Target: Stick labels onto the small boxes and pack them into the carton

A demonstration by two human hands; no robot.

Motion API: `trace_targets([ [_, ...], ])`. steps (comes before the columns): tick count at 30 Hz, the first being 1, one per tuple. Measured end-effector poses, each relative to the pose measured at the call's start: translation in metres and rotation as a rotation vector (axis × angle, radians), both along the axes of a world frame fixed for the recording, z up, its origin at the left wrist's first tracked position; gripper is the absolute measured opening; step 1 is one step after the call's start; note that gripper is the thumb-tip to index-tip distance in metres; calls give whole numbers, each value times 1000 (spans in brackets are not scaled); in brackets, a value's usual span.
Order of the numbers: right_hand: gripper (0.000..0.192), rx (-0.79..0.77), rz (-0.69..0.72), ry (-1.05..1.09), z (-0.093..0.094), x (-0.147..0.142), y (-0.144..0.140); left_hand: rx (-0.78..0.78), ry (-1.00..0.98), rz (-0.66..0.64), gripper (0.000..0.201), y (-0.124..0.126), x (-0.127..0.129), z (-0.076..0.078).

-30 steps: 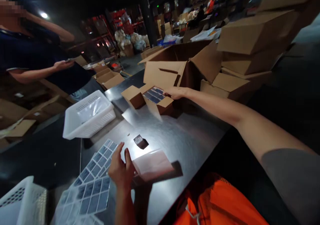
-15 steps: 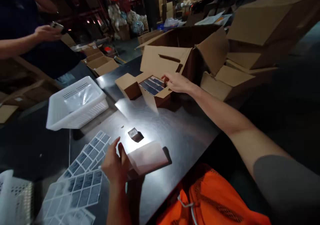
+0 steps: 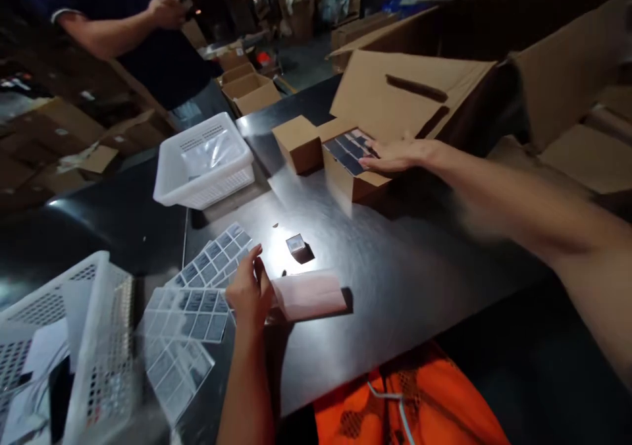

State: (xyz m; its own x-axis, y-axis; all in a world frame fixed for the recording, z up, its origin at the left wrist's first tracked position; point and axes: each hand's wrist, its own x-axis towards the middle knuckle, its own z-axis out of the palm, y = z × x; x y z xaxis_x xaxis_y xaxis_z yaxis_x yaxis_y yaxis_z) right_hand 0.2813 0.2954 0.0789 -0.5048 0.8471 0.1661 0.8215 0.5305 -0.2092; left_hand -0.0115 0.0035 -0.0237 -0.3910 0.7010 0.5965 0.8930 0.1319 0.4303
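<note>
My left hand [image 3: 247,294] rests near the table's front edge, its fingers pinching the end of a pale translucent bag [image 3: 310,295] lying flat on the metal table [image 3: 395,267]. My right hand [image 3: 399,155] reaches far forward, fingers spread over a small open cardboard box [image 3: 348,168] packed with dark flat items [image 3: 349,150]. Whether it grips one is hidden. A small dark cube [image 3: 297,244] sits between the two hands. Sheets of grey labels [image 3: 195,303] lie just left of my left hand.
A white plastic basket [image 3: 205,162] stands behind the labels, and another white basket [image 3: 59,346] at the front left. A large open carton [image 3: 444,70] is behind the small box. Another person [image 3: 143,30] stands at the far left holding a phone. Orange fabric [image 3: 405,405] lies below the table edge.
The view has dropped and swung left, so everything sits further right. My right hand stays at the small box, my left hand stays on the bag. The other person's hands rose.
</note>
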Motion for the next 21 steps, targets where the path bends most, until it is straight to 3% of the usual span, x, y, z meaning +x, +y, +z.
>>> trace_targets([
  [2,53,24,-7,3,6,-15,-34,-28,-30,41,30,2,-1,0],
  [4,47,49,90,132,4,-40,-82,-40,-57,58,31,3,1,1],
  [7,53,-149,535,308,-14,-86,-157,-27,-107,51,33,3,7,2],
  [10,57,-325,699,307,-36,-121,-201,25,-183,34,31,3,9,6],
  [13,42,-473,626,343,-48,-136,-204,12,-243,64,33,2,5,13],
  [16,24,-518,557,386,-50,-134,-193,-132,-189,217,37,-1,1,21],
  [18,18,-433,559,323,-47,-129,-191,-212,-129,300,38,-1,2,24],
  [21,25,-196,590,197,-46,-124,-197,-228,-104,278,39,0,7,21],
])
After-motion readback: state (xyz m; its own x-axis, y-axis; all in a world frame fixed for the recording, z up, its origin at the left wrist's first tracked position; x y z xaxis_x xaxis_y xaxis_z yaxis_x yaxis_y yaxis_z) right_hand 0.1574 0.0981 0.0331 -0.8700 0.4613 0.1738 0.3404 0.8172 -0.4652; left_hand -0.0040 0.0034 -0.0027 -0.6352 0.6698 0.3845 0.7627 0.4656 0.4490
